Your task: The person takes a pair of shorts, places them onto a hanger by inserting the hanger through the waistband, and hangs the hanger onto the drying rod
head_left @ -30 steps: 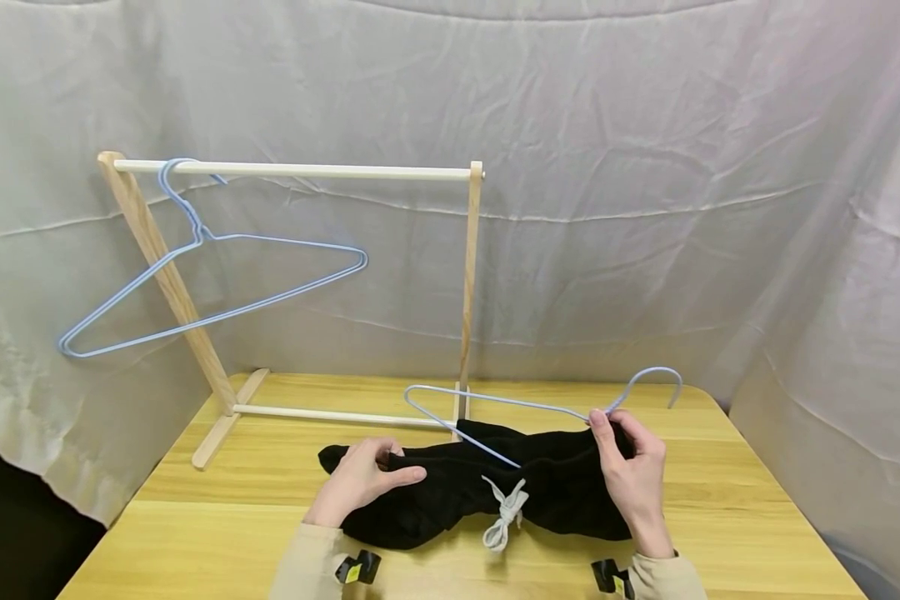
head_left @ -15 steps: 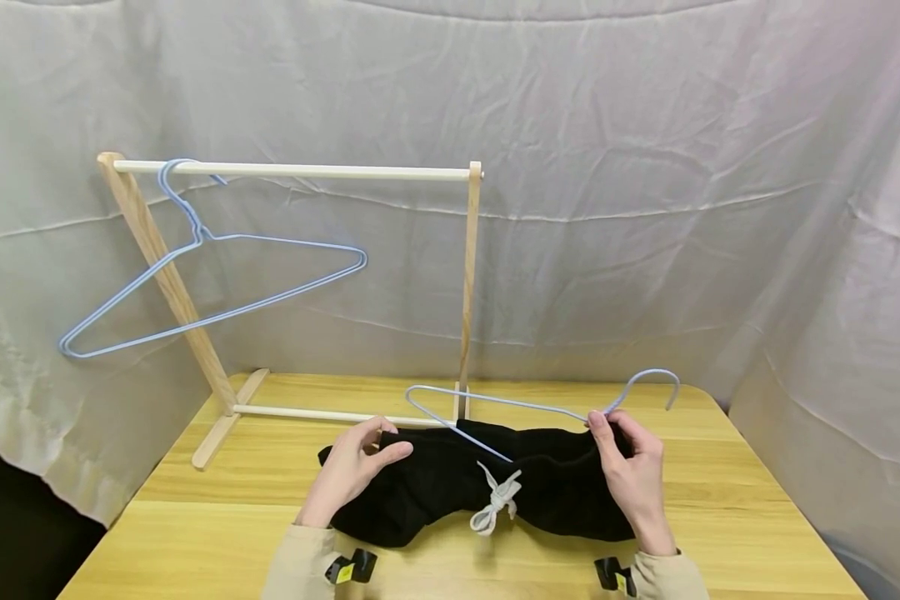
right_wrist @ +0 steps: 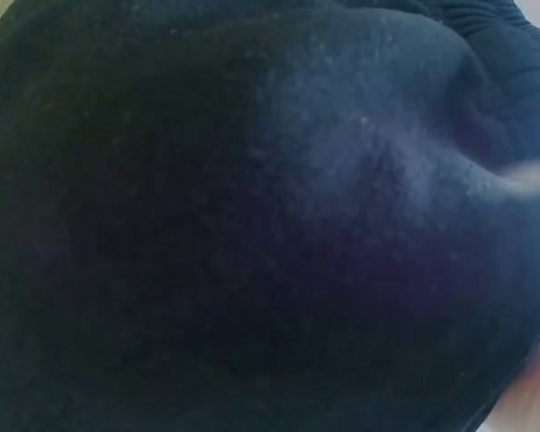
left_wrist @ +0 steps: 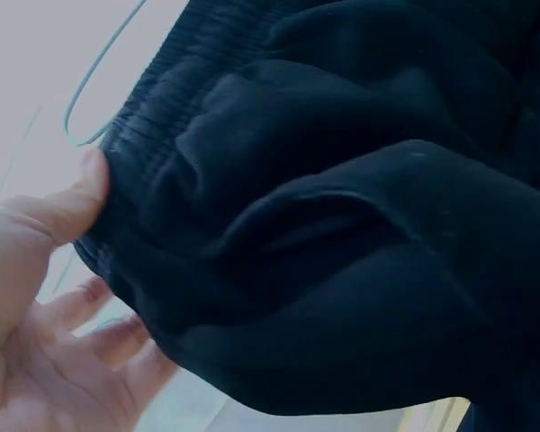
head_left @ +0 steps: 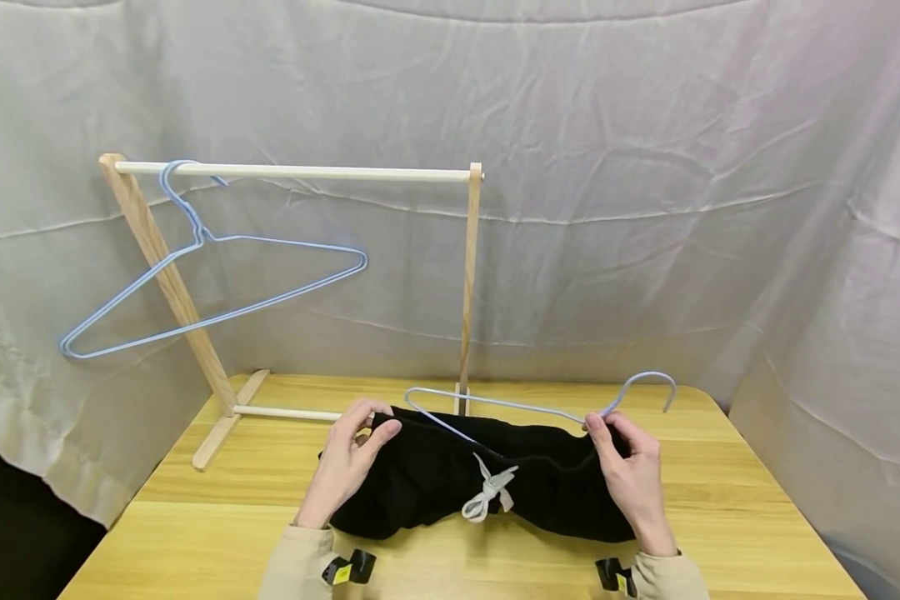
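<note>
Fingers pinching | left hand: black waistband | right hand: blue hanger | thumbs inward

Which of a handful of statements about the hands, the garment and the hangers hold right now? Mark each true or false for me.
1. The left hand holds the black garment at its waistband. True.

2. The right hand holds nothing. False: it grips the garment beside the hook of the lower hanger.

3. The pale drawstring is tied in a bow. True.

4. The hook of the lower hanger is buried in the cloth. False: it stands in plain view.

5. Part of the lower hanger is hidden by the garment. True.

6. The rack's top bar carries no hanger. False: blue hangers hang near its left end.
</note>
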A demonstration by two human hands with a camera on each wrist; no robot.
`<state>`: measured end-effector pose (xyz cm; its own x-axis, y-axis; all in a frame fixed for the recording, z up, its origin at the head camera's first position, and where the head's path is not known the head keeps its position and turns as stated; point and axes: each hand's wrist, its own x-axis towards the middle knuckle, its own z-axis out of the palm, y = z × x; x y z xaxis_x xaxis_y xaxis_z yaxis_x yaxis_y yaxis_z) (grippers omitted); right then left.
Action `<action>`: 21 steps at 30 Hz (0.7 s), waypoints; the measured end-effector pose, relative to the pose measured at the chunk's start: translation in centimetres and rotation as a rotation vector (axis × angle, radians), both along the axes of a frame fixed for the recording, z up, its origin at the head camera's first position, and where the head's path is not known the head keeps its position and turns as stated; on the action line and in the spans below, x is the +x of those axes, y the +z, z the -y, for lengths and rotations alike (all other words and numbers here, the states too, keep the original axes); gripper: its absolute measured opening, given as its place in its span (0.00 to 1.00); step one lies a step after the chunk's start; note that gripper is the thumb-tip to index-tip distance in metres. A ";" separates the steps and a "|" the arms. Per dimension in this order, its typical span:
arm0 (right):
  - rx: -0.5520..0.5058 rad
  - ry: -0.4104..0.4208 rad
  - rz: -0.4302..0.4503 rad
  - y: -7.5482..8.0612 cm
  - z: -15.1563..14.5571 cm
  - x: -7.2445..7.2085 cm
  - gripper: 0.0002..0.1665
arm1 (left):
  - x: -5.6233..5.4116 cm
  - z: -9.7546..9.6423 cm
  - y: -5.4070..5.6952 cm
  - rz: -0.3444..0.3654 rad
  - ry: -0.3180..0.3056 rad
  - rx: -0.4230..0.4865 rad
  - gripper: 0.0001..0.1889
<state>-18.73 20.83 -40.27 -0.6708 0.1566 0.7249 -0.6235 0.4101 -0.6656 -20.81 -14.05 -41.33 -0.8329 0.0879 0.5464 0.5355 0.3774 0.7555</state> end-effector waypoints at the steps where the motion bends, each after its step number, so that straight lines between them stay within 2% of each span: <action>1: 0.007 0.006 0.003 0.0 0.0 0.0 0.10 | 0.0 0.0 0.0 -0.021 -0.004 0.007 0.04; 7: 0.058 0.064 0.005 0.0 -0.2 0.0 0.11 | 0.1 -0.2 0.2 -0.125 -0.011 0.029 0.02; 13: 0.109 0.098 0.006 0.0 -0.1 0.0 0.11 | 0.2 -0.3 0.2 -0.174 -0.014 0.041 0.02; 16: 0.127 0.123 0.019 -0.1 -0.1 0.0 0.12 | 0.1 -0.3 0.1 -0.193 -0.047 0.031 0.03; 21: 0.165 0.146 0.063 -0.1 -0.2 0.2 0.14 | 0.0 -0.1 -0.1 -0.185 -0.132 0.010 0.02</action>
<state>-18.57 21.03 -40.41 -0.7227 -0.0626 0.6883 -0.6433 0.4251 -0.6368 -20.79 -13.90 -41.41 -0.7001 0.1830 0.6902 0.7095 0.2877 0.6433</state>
